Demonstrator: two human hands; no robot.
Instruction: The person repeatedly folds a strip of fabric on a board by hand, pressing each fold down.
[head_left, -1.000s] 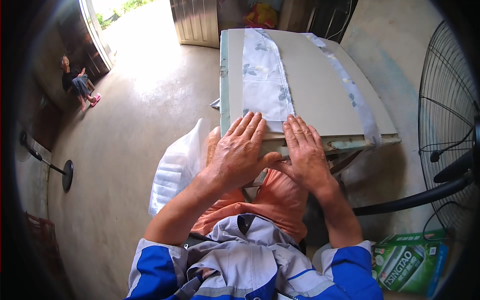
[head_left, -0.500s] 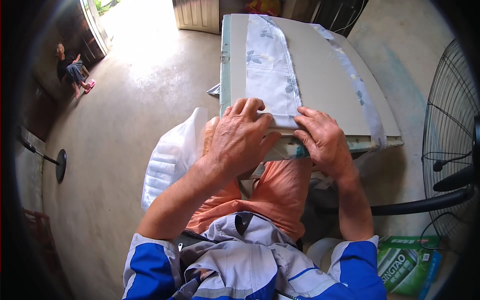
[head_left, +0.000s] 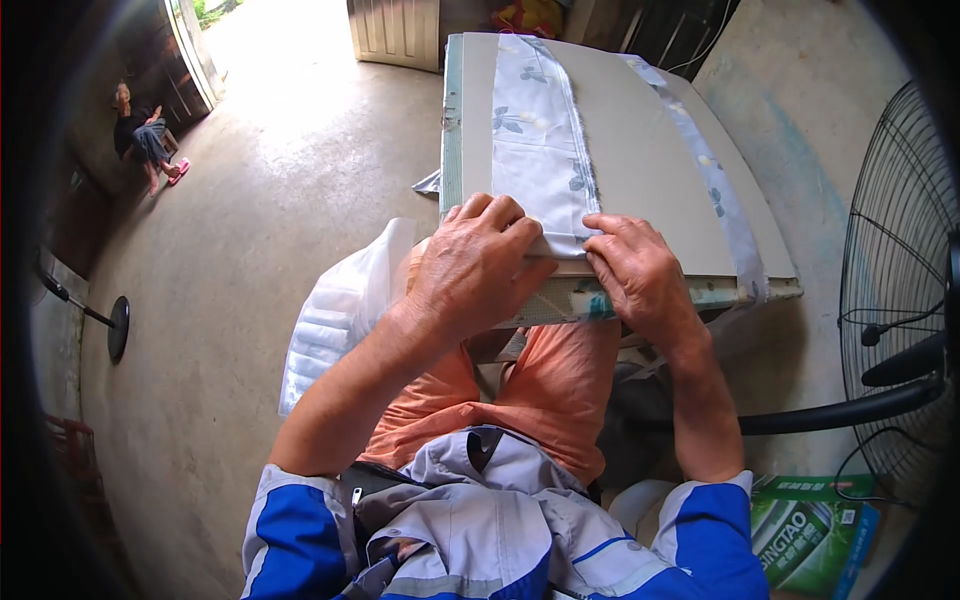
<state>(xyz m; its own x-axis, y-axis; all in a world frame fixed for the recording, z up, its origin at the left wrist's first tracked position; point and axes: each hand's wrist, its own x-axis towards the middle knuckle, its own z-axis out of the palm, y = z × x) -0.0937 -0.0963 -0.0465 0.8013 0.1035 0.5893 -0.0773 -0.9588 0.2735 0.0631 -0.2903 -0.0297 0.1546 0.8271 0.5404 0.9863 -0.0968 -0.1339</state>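
A white cloth strip with grey-blue leaf prints lies lengthwise over a pale board. Its near end is folded at the board's front edge. My left hand closes on the left corner of that fold, fingers curled and thumb below. At the right corner, my right hand pinches the fold between thumb and fingers. A second patterned strip runs along the board's right side and bends over the front edge. The board rests on a worn, green-edged base above my knees.
A white plastic bag with folded white material is left of my legs. A large black fan stands at the right, near a green Tsingtao carton. Far left, a person sits by the doorway.
Both hands stay at the folded cloth end, with only slight finger shifts. The right hand has moved a little left. The view has tilted slightly.
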